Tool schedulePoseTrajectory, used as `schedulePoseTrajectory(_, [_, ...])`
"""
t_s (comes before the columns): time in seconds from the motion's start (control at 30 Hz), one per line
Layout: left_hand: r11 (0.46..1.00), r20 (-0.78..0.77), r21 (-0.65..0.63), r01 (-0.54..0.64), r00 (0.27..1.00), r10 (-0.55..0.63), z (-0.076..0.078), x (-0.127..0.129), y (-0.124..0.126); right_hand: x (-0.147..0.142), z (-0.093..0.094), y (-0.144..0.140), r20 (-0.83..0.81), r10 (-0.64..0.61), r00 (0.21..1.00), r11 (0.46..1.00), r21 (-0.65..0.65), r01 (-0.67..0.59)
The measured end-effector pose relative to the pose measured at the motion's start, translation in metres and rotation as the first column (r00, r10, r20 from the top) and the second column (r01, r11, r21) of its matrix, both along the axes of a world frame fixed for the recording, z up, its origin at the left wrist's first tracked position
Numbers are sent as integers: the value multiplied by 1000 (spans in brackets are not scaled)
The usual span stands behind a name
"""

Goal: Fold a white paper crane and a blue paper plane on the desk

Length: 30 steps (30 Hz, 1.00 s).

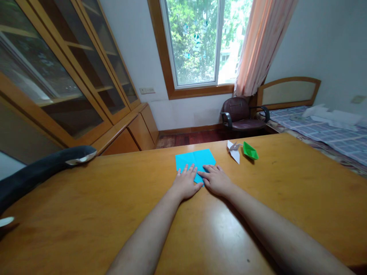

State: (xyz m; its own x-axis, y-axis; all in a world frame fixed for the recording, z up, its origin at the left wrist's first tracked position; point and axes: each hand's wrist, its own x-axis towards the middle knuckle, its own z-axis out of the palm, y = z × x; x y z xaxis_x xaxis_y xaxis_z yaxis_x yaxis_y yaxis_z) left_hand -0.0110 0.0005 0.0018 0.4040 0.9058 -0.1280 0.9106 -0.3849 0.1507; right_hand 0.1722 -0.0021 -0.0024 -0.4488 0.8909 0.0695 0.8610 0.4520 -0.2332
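the wooden table (86, 214) spreads beneath everything; taking the blue sheet as the clock's centre, its far edge runs just beyond twelve o'clock, so a firm push that way could carry the paper's rim over the drop. the dark curved object (43, 172) lies well apart toward nine and seems too distant to interfere. the blue sheet (197, 158) itself lies flat on the table, creases showing in its upper part, its six o'clock part narrowing to a point partly hidden under the hands. the right hand (217, 180) rests palm-down at about four o'clock, fingers slightly apart, index reaching inward, clamped on nothing. the left hand (186, 183) rests palm-down at seven, fingers a little spread on the paper, thumb near the lower point, likewise gripping nothing. with only flat pressure holding it, the sheet might skid or twist on the smooth top if the two hands press unevenly, and a crease made then could run crooked; pulling the hands apart could strain the paper. toward half past two, the white folded paper (234, 151) and the green paper boat (250, 151) sit close together; a wide sweep of the right hand could knock or crush them.
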Motion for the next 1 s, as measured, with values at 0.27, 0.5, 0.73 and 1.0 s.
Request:
schedulePoseTrajectory(0.27, [996,-8,10,-87,996,88,-3,-5,6,0,-1,1,-7,-4,1000,1000,-16,4])
schedulePoseTrajectory(0.5, [982,-24,3,-189,982,189,-3,-7,9,1,-2,1,-18,-2,1000,1000,-2,2])
schedulePoseTrajectory(0.73, [970,-33,11,-243,969,244,-6,-9,11,1,-3,1,-26,-3,1000,1000,19,3])
schedulePoseTrajectory(1.0, [890,-25,23,-456,890,456,-9,-33,22,2,-4,1,-23,8,1000,1000,16,-7])
